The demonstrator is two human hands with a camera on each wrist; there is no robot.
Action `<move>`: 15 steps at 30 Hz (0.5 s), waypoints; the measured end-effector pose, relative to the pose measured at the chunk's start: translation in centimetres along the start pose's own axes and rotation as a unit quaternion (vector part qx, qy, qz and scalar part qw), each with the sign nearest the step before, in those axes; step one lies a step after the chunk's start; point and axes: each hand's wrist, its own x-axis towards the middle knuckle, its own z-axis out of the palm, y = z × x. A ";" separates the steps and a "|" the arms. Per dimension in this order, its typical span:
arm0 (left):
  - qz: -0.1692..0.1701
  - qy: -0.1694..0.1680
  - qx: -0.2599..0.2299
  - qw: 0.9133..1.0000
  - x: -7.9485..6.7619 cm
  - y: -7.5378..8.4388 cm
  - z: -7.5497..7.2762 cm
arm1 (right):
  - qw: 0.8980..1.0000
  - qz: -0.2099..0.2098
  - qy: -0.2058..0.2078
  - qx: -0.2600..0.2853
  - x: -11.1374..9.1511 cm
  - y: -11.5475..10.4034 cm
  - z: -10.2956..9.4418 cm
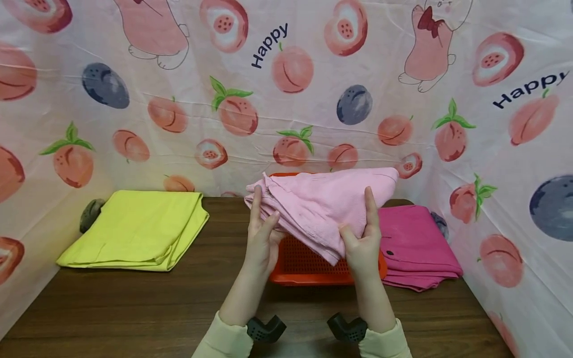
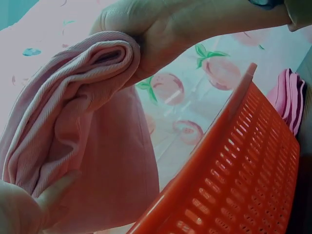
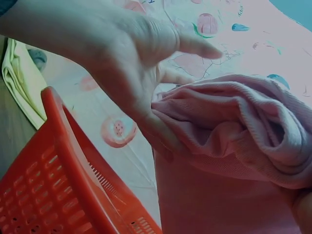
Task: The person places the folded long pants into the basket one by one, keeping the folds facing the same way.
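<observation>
Pink cloth (image 1: pixel 320 201); your left hand (image 1: pixel 261 239) and right hand (image 1: pixel 364 243) are pinching it near the basket (image 1: pixel 309 278); you should be gripping all layers evenly.

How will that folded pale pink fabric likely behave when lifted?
The folded pale pink fabric seems floppy: its folds crumple in both wrist views. Its layers might slip apart, since they bunch loosely between the bare left hand and bare right hand.

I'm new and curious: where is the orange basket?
In the head view, the orange basket is slightly right of centre on the table, partly behind the raised pink cloth and left of the magenta cloth.
</observation>
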 end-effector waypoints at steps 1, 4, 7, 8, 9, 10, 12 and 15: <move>-0.008 0.010 0.012 1.000 0.0 -0.1 0.1 | 1.000 -0.007 -0.007 -0.006 -0.1 0.0 0.1; -0.017 0.048 0.043 0.998 0.2 -0.4 0.3 | 0.999 -0.020 -0.024 -0.016 -0.4 0.1 0.4; -0.004 0.076 0.069 0.995 0.4 -0.6 0.4 | 0.999 -0.025 -0.035 -0.031 -0.6 0.2 0.6; 0.002 0.083 0.073 0.994 0.5 -0.6 0.4 | 0.998 -0.024 -0.037 -0.037 -0.6 0.2 0.6; 0.008 0.085 0.072 0.994 0.6 -0.7 0.3 | 0.998 -0.023 -0.039 -0.042 -0.7 0.3 0.7; 0.014 0.085 0.069 0.994 0.7 -0.7 0.3 | 0.998 -0.021 -0.041 -0.046 -0.7 0.4 0.7; 0.023 0.084 0.055 0.995 0.9 -0.7 0.2 | 0.998 -0.019 -0.040 -0.050 -0.7 0.5 0.7; 0.034 0.079 0.036 0.996 1.0 -0.6 0.1 | 0.998 -0.012 -0.039 -0.037 -0.6 0.5 0.7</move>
